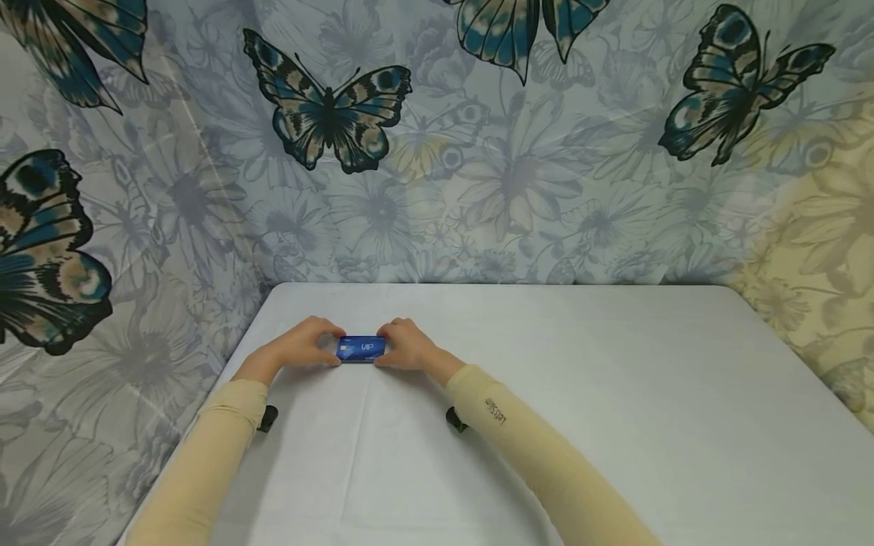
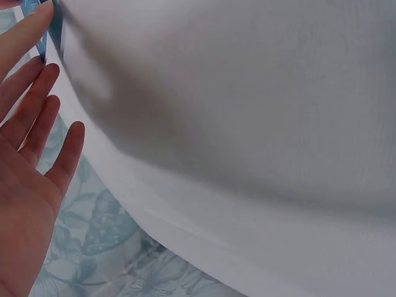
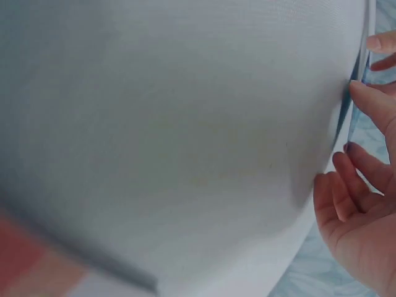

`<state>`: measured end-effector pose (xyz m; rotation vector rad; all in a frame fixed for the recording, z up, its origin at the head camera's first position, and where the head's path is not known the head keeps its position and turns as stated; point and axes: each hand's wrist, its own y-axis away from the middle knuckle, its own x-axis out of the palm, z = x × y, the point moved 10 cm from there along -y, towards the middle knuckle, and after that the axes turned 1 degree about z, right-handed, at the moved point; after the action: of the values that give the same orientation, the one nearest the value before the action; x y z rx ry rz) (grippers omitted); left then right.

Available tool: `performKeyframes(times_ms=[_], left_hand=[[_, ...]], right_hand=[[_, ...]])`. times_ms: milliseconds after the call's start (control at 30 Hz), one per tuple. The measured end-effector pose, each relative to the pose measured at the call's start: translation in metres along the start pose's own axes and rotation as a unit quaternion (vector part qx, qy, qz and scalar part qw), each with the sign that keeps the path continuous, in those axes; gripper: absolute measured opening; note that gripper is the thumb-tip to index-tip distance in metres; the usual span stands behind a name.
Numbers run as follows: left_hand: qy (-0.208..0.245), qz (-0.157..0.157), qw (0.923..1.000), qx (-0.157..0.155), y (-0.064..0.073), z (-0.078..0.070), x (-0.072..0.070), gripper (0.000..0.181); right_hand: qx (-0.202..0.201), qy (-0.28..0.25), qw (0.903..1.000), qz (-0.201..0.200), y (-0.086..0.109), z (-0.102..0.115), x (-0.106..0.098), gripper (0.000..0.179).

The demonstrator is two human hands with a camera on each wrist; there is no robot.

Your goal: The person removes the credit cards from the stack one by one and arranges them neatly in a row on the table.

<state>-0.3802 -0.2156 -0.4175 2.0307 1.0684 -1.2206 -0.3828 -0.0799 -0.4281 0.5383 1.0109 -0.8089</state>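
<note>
A blue card point(image 1: 362, 349) with a gold chip and the white letters VIP lies flat-side up over the left part of the white table. My left hand point(image 1: 300, 343) pinches its left end between thumb and fingers. On the opposite end, my right hand point(image 1: 410, 346) does the same. In the left wrist view, the card's edge point(image 2: 57, 28) shows at the top left beside the thumb, with the other fingers of the left hand point(image 2: 31, 154) spread loosely. The right wrist view shows the card edge-on, a thin blue strip point(image 3: 344, 114), near the fingertips of the right hand point(image 3: 365, 204).
A white-covered table point(image 1: 580, 425) spreads widely to the right and in front of the hands. Behind it hangs a pale cloth point(image 1: 519, 189) printed with flowers and butterflies. Dark camera pieces point(image 1: 268, 418) stick out beneath both wrists, under cream sleeves point(image 1: 539, 455).
</note>
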Motion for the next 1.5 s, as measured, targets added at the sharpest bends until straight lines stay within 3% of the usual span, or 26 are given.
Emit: performKeyframes(times_ms=[200, 500, 1167, 1500], left_hand=[[-0.023, 0.027, 0.9992, -0.018, -0.002, 0.005, 0.002, 0.053], [-0.039, 0.038, 0.9984, -0.014, -0.003, 0.005, -0.001, 0.050], [-0.010, 0.032, 0.9994, -0.013, 0.002, 0.006, 0.001, 0.050], [-0.009, 0.022, 0.9985, -0.049, 0.002, 0.011, 0.006, 0.058]], right_hand=[[0.011, 0.002, 0.9999, -0.004, -0.004, 0.001, 0.004, 0.051], [0.046, -0.010, 0.9988, -0.015, -0.007, -0.003, 0.004, 0.052], [0.062, -0.024, 0.9975, -0.023, -0.006, -0.004, 0.005, 0.054], [0.061, -0.018, 0.9980, -0.004, 0.001, -0.003, 0.001, 0.061]])
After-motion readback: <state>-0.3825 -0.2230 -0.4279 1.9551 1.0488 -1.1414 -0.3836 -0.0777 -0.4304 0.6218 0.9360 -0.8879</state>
